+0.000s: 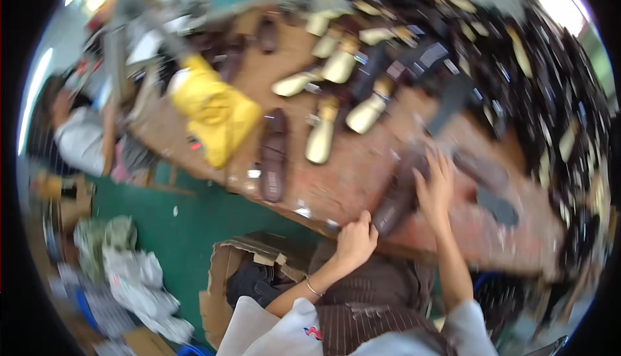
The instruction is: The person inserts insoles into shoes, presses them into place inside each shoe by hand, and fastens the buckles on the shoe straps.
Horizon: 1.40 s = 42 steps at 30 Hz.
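Observation:
A dark brown shoe (396, 202) lies slanted near the front edge of the workbench, blurred by motion. At its heel end, my left hand (356, 245) is closed, thumb and fingers against the heel. My right hand (435, 184) rests along the shoe's far part with fingers stretched and apart; the toe is partly hidden by it. To the right of that hand is another brown shoe (482, 170), also smeared. A dark grey insole (497, 207) lies flat beyond it. Farther left, a brown loafer (274, 155) stands by itself with its toe pointing away.
Several cream shoe lasts (321, 136) and a yellow cloth bundle (217, 110) lie on the red-brown workbench (330, 191). Dark shoes (550, 91) pile up along the right and back. Below the bench edge stands an open cardboard box (220, 272). A person (81, 129) sits at the far left.

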Tool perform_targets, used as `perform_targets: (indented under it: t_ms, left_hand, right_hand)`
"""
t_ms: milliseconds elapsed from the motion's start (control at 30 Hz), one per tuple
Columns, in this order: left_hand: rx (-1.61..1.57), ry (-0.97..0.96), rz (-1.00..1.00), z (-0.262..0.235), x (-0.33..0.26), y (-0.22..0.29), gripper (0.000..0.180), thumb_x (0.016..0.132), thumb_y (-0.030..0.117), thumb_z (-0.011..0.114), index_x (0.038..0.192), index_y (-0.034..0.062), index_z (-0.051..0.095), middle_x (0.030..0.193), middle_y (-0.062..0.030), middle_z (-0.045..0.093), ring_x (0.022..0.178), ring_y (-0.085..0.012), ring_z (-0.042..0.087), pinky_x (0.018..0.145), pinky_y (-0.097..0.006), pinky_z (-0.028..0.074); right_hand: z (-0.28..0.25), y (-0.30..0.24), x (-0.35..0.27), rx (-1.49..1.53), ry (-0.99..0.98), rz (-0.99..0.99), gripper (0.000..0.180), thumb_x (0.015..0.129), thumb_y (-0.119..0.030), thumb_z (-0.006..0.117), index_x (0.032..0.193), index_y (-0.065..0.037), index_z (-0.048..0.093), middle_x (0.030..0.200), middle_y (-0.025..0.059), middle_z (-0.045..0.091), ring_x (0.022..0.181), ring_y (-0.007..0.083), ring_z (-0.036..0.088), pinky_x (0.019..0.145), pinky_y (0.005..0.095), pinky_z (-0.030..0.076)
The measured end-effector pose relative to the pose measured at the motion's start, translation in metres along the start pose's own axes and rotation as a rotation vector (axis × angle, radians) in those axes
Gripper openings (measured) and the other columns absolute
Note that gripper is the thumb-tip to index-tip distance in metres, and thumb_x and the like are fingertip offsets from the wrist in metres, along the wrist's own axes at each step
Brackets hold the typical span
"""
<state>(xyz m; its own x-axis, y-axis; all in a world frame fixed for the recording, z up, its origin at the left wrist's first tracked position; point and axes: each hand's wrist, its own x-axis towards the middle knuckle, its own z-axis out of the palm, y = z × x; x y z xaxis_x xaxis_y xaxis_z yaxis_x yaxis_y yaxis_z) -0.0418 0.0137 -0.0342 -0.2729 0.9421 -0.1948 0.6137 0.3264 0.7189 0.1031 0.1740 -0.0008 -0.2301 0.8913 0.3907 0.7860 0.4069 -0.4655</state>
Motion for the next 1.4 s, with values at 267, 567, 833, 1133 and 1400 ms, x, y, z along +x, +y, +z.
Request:
perform_targets:
  t_ms: [267,567,833,1133,1400]
  left_hand:
    - [0.199,0.054,0.602,0.025,-0.028,0.057,0.031,0.083,0.016,0.074,0.110,0.0032,0.069,0.113,-0.0193,0.063,0.116,-0.0373,0.057,0.097,-0.048,0.051]
    - [0.354,-0.217,0.596,0.058,-0.038,0.036,0.054,0.091,0.016,0.066,0.137,-0.0079,0.052,0.141,-0.0265,0.051,0.142,-0.0446,0.037,0.116,-0.064,0.027]
    - [0.355,-0.186,0.590,0.059,-0.038,0.033,0.043,0.090,0.014,0.066,0.126,-0.0087,0.061,0.136,-0.0263,0.055,0.141,-0.0440,0.040,0.115,-0.060,0.031]
    - [0.383,-0.225,0.572,0.059,-0.029,0.034,0.049,0.090,0.014,0.055,0.133,-0.0099,0.057,0.145,-0.0255,0.050,0.145,-0.0410,0.036,0.118,-0.056,0.030]
    - [0.333,-0.243,0.455,0.068,-0.035,0.030,0.054,0.089,0.019,0.051,0.137,-0.0053,0.057,0.143,-0.0207,0.054,0.145,-0.0375,0.037,0.118,-0.057,0.029]
  right_hand:
    - [-0.070,-0.023,-0.014,0.285,-0.402,-0.059,0.026,0.070,0.001,0.070,0.094,-0.001,0.060,0.119,0.0212,0.063,0.114,0.0377,0.062,0.105,0.0491,0.045]
    - [-0.013,-0.004,-0.063,-0.135,-0.279,-0.184,0.050,0.083,-0.005,0.059,0.133,0.004,0.057,0.131,0.0208,0.063,0.130,0.0346,0.057,0.122,0.0527,0.026]
    - [0.008,0.001,-0.077,-0.184,-0.182,-0.226,0.049,0.083,-0.003,0.057,0.130,0.010,0.056,0.124,0.0228,0.064,0.123,0.0344,0.060,0.121,0.0530,0.029]
    - [0.013,0.002,-0.069,-0.151,-0.267,-0.156,0.062,0.080,0.007,0.052,0.142,0.012,0.046,0.139,0.0277,0.056,0.134,0.0391,0.052,0.123,0.0549,0.025]
    - [0.015,-0.015,-0.054,-0.203,-0.235,-0.181,0.051,0.084,-0.003,0.054,0.134,0.002,0.059,0.128,0.0289,0.059,0.121,0.0415,0.058,0.116,0.0572,0.031]
